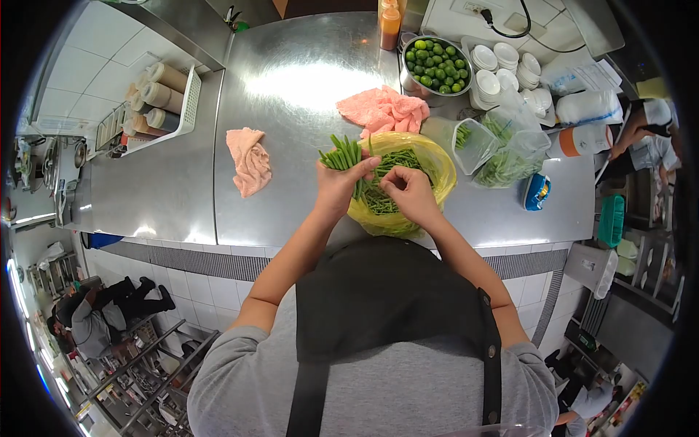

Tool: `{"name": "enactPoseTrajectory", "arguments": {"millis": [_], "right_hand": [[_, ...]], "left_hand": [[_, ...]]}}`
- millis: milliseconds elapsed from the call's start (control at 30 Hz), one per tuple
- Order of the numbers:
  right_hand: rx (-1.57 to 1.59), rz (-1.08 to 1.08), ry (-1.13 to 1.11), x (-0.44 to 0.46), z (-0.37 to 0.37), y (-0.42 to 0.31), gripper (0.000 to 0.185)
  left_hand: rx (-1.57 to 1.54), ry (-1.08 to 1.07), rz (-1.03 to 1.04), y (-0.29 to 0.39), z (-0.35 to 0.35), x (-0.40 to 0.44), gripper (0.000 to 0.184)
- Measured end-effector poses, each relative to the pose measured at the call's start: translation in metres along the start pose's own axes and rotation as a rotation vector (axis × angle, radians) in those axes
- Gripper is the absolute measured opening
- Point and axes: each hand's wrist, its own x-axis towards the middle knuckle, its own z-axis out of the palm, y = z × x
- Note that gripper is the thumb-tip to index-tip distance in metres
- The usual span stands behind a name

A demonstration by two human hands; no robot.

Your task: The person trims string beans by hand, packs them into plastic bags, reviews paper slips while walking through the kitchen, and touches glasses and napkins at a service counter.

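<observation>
My left hand (341, 182) is closed around a bunch of green beans (341, 154), whose ends stick up past the fingers. Beside it, my right hand (410, 191) has its thumb and fingers pinched together over the bowl; whatever is between the fingertips is too small to make out. Below both hands stands a bowl lined with a yellow plastic bag (445, 169), holding many cut green bean pieces (399, 159). A pink cloth (386, 109) lies just behind the bowl.
On the steel counter (291, 138) lies another pink cloth (249, 162). Limes fill a metal bowl (404, 81). To the right are clear bags of greens (502, 156), stacked white cups (486, 81) and a blue packet (536, 191). A white basket (191, 102) holds bottles. Other people are at both sides.
</observation>
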Motion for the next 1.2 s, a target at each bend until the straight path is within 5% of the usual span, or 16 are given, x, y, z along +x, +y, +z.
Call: {"name": "enactPoseTrajectory", "arguments": {"millis": [367, 433, 567, 767, 833, 967, 1033, 1200], "right_hand": [[-0.205, 0.225, -0.073, 0.017, -0.014, 0.032, 0.025], [0.377, 0.051, -0.003, 0.016, -0.015, 0.025, 0.021], [0.381, -0.116, 0.131, 0.013, -0.013, -0.007, 0.016], [0.157, -0.133, 0.019, 0.020, -0.017, 0.002, 0.013], [-0.281, -0.396, 0.204, 0.021, -0.016, 0.004, 0.013], [-0.464, -0.468, 0.304, 0.025, -0.018, 0.025, 0.013], [-0.692, -0.131, -0.030, 0.020, -0.020, 0.029, 0.013], [-0.621, -0.345, 0.046, 0.016, -0.007, 0.030, 0.011]], "left_hand": [[0.164, -0.080, -0.030, -0.005, 0.003, -0.011, 0.020], [0.210, -0.087, -0.043, -0.001, 0.001, -0.009, 0.020], [0.293, -0.134, -0.045, -0.003, -0.002, -0.009, 0.021], [0.333, -0.163, -0.195, -0.002, -0.003, -0.011, 0.023], [0.321, -0.183, -0.264, -0.001, -0.006, -0.010, 0.025], [0.223, -0.162, -0.384, 0.006, -0.001, -0.015, 0.026], [0.114, -0.129, -0.402, 0.002, -0.009, -0.010, 0.022], [-0.209, -0.106, -0.486, 0.010, -0.022, 0.009, 0.016]]}}
